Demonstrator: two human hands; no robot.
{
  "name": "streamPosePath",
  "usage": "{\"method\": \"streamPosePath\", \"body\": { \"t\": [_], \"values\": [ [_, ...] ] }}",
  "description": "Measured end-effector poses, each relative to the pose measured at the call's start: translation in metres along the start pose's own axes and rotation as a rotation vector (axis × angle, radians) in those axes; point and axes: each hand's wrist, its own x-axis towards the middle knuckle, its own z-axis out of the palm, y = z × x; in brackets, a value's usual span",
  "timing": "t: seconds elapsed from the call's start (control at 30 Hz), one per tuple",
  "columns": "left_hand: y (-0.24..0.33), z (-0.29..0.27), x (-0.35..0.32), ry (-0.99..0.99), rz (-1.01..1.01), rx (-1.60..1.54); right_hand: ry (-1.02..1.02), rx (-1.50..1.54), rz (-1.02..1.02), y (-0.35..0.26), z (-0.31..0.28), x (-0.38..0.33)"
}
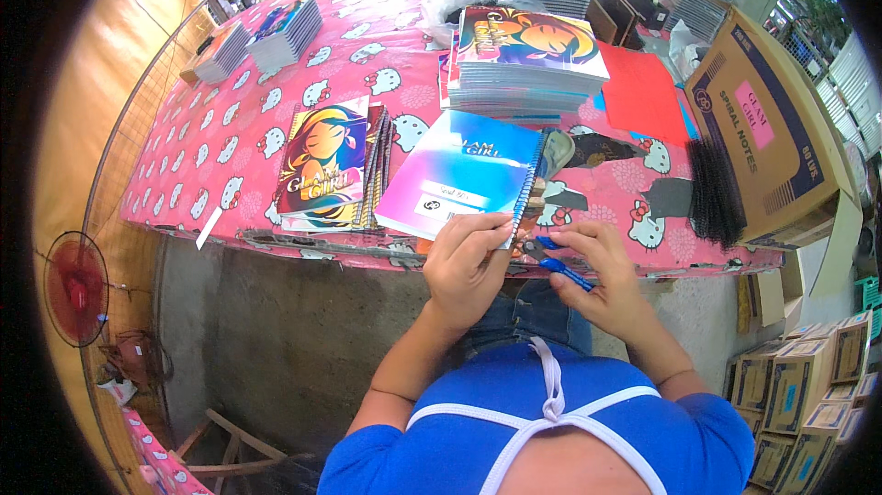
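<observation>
My left hand [469,261] is closed on the lower corner of a blue and pink spiral notebook [446,159], beside its wire coil. My right hand [602,279] grips a pair of blue-handled pliers [568,273]. The pliers' jaws point at the lower end of the coil; whether they touch the wire is too small to tell. Left of this notebook lies a small pile of spiral notebooks [323,159] with an illustrated cover on top. Just behind it rises a tall stack of the same kind of notebooks [528,54].
A pink patterned cloth [248,136] covers the table. At the right stand a bundle of black coils [715,192] and an open cardboard box [772,127]. Red sheets [648,95] lie behind. More notebook stacks [285,34] sit farther back. Cartons [799,389] are piled at lower right.
</observation>
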Motion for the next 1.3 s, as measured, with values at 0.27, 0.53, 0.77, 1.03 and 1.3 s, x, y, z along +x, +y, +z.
{"method": "streamPosePath", "body": {
  "t": [0.27, 0.53, 0.77, 1.03, 1.3],
  "values": [
    [-0.005, -0.001, 0.004, 0.063, 0.145, 0.042, -0.418, 1.317, 0.739, 0.025, 0.003, 0.004],
    [-0.042, -0.114, 0.092, 0.842, 0.205, 0.124, 0.166, -0.254, 0.272, 0.121, -0.022, -0.012],
    [-0.054, -0.183, 0.174, 0.453, 0.302, 0.448, 0.225, -0.471, 0.078, 0.132, -0.026, 0.021],
    [-0.165, -0.124, 0.11, -0.79, -0.576, 1.198, 0.433, -0.558, -0.269, 0.108, -0.024, 0.137],
    [-0.166, -0.131, 0.095, -0.318, -0.527, 0.437, 0.221, -0.68, -0.349, 0.121, -0.009, 0.189]
  ]
}}
